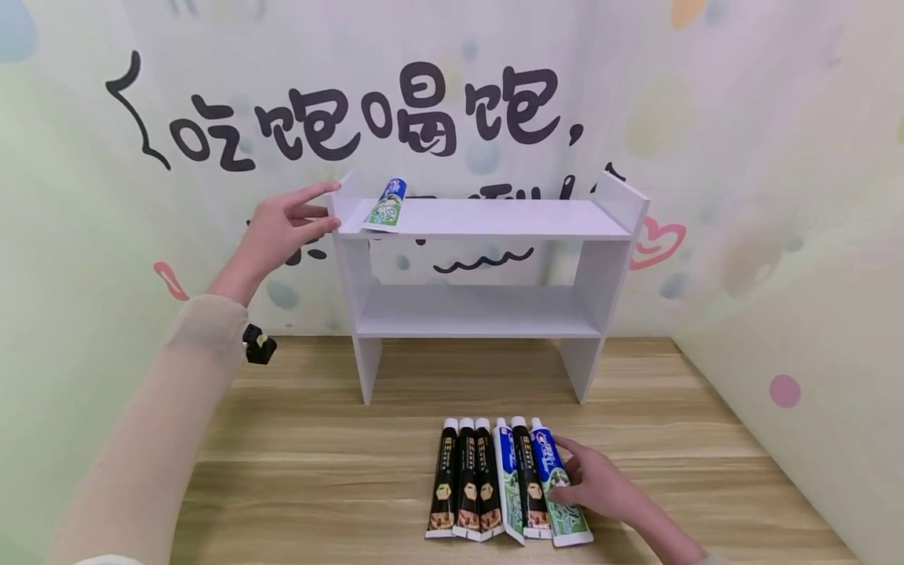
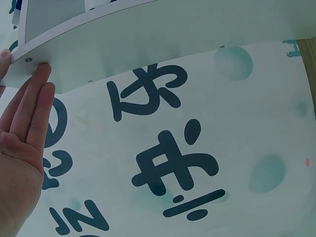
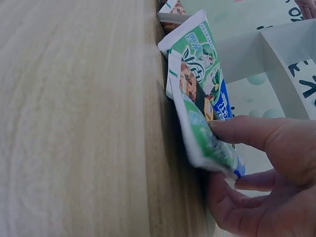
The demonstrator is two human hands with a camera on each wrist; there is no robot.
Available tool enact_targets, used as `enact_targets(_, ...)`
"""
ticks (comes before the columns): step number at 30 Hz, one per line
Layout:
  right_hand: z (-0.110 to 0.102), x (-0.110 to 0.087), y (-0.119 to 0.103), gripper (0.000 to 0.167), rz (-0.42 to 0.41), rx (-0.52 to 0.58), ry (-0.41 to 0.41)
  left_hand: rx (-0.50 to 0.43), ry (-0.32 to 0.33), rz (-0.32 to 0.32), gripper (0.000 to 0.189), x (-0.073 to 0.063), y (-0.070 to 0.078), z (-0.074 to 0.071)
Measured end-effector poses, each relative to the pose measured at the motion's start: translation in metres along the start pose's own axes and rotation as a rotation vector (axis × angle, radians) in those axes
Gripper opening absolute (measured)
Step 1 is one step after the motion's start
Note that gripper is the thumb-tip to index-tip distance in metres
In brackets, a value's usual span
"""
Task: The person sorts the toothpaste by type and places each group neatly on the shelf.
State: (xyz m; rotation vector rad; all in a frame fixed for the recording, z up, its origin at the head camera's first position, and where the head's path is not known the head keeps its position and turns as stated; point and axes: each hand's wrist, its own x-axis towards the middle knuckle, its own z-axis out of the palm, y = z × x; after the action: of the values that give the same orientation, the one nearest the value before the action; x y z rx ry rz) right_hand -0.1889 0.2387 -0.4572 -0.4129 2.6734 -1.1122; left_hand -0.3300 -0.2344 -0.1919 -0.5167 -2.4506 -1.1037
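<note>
My left hand point(image 1: 271, 233) touches the left side panel of a white two-tier shelf point(image 1: 487, 311), fingers extended along its outer face, as the left wrist view also shows. A green-and-blue toothpaste tube point(image 1: 388, 205) lies on the top board near that panel. My right hand point(image 1: 596, 482) pinches the rightmost green-and-blue toothpaste tube point(image 3: 205, 131) between thumb and fingers. It is at the end of a row on the table. Beside it lie a black toothpaste tube point(image 1: 530, 479), another green-and-blue tube point(image 1: 510, 482) and three more black tubes point(image 1: 467, 479), caps pointing toward the shelf.
The wood-grain table point(image 1: 297, 471) meets a printed wall point(image 1: 282, 47) behind the shelf and a side wall point(image 1: 798, 275) on the right. The shelf's lower board point(image 1: 480, 310) stands above the table. A black device point(image 1: 258, 345) sits at my left wrist.
</note>
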Motion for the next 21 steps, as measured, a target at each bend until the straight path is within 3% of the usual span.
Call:
enact_targets(11,-0.006,0.001,0.005,0.090,-0.010,0.080,-0.052,0.004,-0.006,-0.001,0.057,-0.001,0.000,-0.002)
enact_targets(21,-0.012,0.005,0.008,0.088,0.021,0.284,-0.153,0.012,0.001,0.010,0.056,0.000,0.001,-0.001)
